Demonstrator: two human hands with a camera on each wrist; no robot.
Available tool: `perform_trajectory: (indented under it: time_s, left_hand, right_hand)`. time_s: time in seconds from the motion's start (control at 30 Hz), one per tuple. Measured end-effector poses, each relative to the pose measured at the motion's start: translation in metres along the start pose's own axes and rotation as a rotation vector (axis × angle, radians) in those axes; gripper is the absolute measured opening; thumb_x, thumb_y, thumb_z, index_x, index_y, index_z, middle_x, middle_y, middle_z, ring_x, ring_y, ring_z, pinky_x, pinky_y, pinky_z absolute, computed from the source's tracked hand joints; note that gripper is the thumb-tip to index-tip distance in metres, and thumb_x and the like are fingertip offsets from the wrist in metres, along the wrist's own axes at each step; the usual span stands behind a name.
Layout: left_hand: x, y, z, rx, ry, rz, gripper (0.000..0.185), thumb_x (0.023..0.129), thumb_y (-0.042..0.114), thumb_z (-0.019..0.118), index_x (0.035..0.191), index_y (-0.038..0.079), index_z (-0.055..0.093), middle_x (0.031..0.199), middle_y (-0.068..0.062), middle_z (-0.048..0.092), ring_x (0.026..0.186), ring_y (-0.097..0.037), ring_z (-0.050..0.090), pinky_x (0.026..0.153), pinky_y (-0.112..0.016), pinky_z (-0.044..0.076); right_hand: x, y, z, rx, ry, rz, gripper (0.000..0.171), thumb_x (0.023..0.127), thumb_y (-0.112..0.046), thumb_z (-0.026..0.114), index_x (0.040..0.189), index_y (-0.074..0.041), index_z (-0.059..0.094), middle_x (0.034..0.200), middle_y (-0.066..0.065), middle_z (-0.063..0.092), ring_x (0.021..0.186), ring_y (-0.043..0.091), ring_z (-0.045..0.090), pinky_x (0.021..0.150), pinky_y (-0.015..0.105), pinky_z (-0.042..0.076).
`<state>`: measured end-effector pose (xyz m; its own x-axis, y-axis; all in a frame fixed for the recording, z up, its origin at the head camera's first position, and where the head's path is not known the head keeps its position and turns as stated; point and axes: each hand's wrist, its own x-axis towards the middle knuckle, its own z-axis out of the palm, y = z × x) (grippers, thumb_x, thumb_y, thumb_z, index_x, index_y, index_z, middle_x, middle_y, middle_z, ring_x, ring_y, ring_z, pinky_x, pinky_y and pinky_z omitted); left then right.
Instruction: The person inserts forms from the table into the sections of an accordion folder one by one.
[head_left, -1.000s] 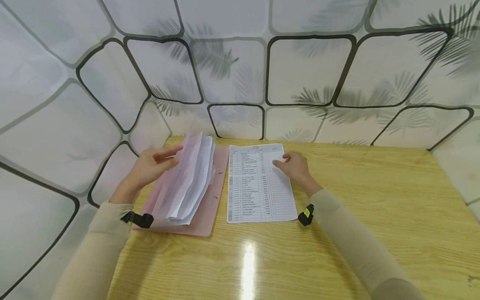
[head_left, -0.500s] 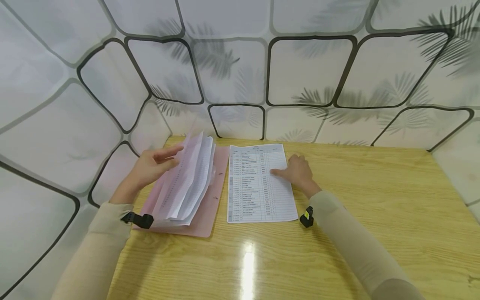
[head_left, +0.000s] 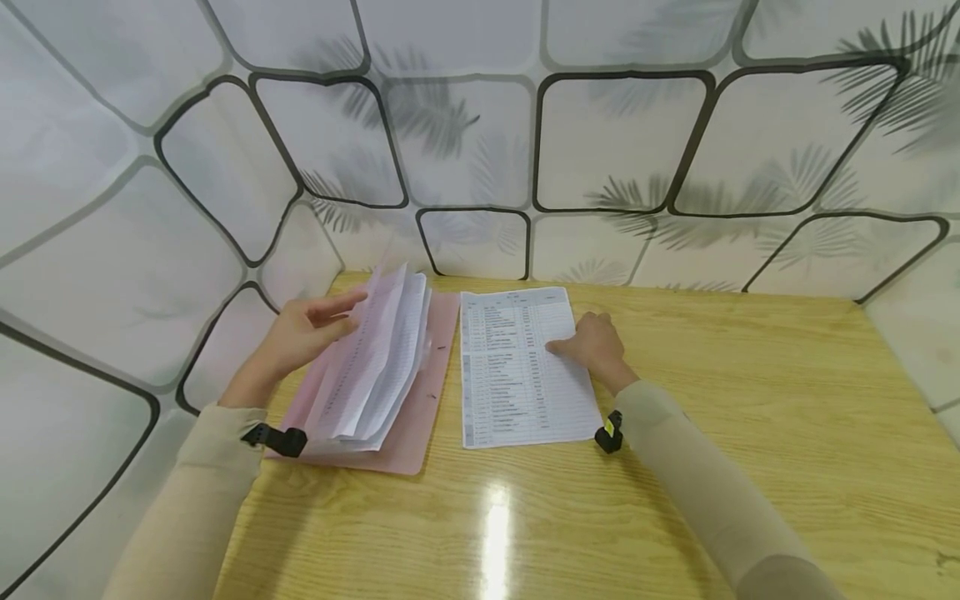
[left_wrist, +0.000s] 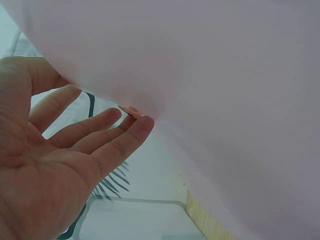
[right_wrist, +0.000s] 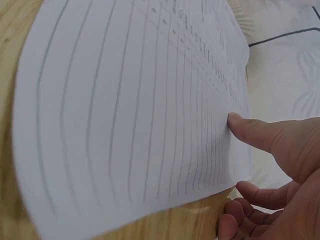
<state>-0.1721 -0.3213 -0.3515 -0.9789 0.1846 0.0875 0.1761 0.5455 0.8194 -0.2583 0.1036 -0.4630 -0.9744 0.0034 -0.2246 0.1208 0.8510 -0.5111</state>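
Left hand [head_left: 300,333] props up a fanned stack of printed sheets [head_left: 375,358] over an open pink folder [head_left: 420,400], fingers straight against the leaf nearest it. Right hand [head_left: 596,346] rests on the right edge of a single printed sheet [head_left: 517,367], which lies flat on the wooden table [head_left: 750,417] just right of the folder. Black wrist straps on both beige sleeves. White panels with black wire frames wall in the table.

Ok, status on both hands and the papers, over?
Left hand open, propping raised pages of pink folder. Right hand fingertip pressing loose printed sheet flat on table. Nothing blocking either.
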Motion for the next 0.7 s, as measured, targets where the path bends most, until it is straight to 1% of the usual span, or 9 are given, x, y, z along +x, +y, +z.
perform_trajectory:
  time_s: [0.13, 0.2, 0.33, 0.4, 0.5, 0.57, 0.63, 0.7]
  left_hand:
    - [-0.0001, 0.0003, -0.0002, 0.007, -0.005, -0.008, 0.046, 0.101, 0.009, 0.069, 0.144, -0.002, 0.061, 0.148, -0.024, 0.058, 0.11, 0.01, 0.063, 0.086, -0.008, 0.051]
    - [-0.0004, 0.0014, -0.0001, 0.007, -0.007, -0.012, 0.046, 0.101, 0.01, 0.069, 0.144, -0.002, 0.061, 0.148, -0.024, 0.058, 0.11, 0.009, 0.063, 0.086, -0.008, 0.051]
    - [-0.0006, 0.0018, -0.0003, 0.011, -0.011, -0.017, 0.046, 0.101, 0.01, 0.069, 0.145, -0.001, 0.061, 0.148, -0.024, 0.058, 0.11, 0.009, 0.063, 0.086, -0.009, 0.052]
    - [-0.0005, 0.0015, -0.0003, 0.014, -0.012, -0.02, 0.046, 0.101, 0.01, 0.069, 0.145, -0.001, 0.062, 0.148, -0.023, 0.058, 0.11, 0.008, 0.063, 0.086, -0.009, 0.052]
    - [-0.0011, 0.0033, -0.0003, 0.017, -0.009, -0.026, 0.045, 0.101, 0.011, 0.069, 0.145, 0.001, 0.063, 0.148, -0.021, 0.06, 0.112, 0.003, 0.065, 0.087, -0.009, 0.052]
    - [-0.0007, 0.0031, -0.0003, 0.02, -0.009, -0.025, 0.045, 0.101, 0.011, 0.069, 0.145, 0.001, 0.062, 0.148, -0.021, 0.06, 0.114, 0.0, 0.065, 0.087, -0.009, 0.052]
    - [-0.0005, 0.0029, -0.0002, 0.021, -0.009, -0.022, 0.045, 0.101, 0.01, 0.069, 0.145, 0.001, 0.062, 0.148, -0.021, 0.06, 0.114, 0.001, 0.065, 0.087, -0.009, 0.052]
    - [-0.0002, 0.0025, -0.0001, 0.016, -0.008, -0.017, 0.045, 0.101, 0.01, 0.069, 0.144, 0.0, 0.062, 0.147, -0.022, 0.06, 0.112, 0.005, 0.064, 0.087, -0.009, 0.051]
  right_hand:
    - [-0.0006, -0.0002, -0.0015, 0.018, 0.0, 0.005, 0.046, 0.088, -0.041, 0.083, 0.083, 0.0, 0.062, 0.119, 0.026, 0.058, 0.081, 0.027, 0.052, 0.059, 0.03, 0.038]
    - [-0.0007, -0.0004, -0.0014, 0.02, 0.001, 0.008, 0.045, 0.087, -0.041, 0.083, 0.085, 0.0, 0.064, 0.117, 0.024, 0.058, 0.082, 0.026, 0.052, 0.059, 0.029, 0.038]
    - [-0.0009, -0.002, -0.0011, 0.034, 0.005, 0.003, 0.043, 0.088, -0.037, 0.083, 0.079, -0.002, 0.061, 0.102, 0.018, 0.058, 0.077, 0.023, 0.051, 0.057, 0.028, 0.036]
    - [-0.0015, -0.003, -0.0012, 0.044, 0.008, 0.003, 0.042, 0.088, -0.036, 0.083, 0.08, -0.004, 0.058, 0.097, 0.014, 0.057, 0.075, 0.022, 0.051, 0.057, 0.028, 0.036]
    - [-0.0027, -0.0038, -0.0015, 0.063, 0.006, 0.007, 0.041, 0.088, -0.034, 0.083, 0.093, -0.002, 0.057, 0.097, 0.014, 0.062, 0.077, 0.023, 0.056, 0.059, 0.029, 0.038]
    - [-0.0042, -0.0039, -0.0027, 0.071, 0.01, 0.007, 0.046, 0.088, -0.033, 0.082, 0.106, 0.001, 0.057, 0.104, 0.018, 0.065, 0.082, 0.027, 0.061, 0.062, 0.032, 0.043]
    - [-0.0054, -0.0036, -0.0044, 0.08, 0.008, 0.008, 0.05, 0.089, -0.03, 0.08, 0.118, 0.004, 0.057, 0.111, 0.024, 0.068, 0.088, 0.032, 0.066, 0.066, 0.035, 0.047]
    - [-0.0057, -0.0023, -0.0065, 0.086, 0.005, 0.004, 0.05, 0.091, -0.026, 0.077, 0.123, 0.007, 0.059, 0.117, 0.027, 0.07, 0.093, 0.036, 0.069, 0.069, 0.038, 0.052]
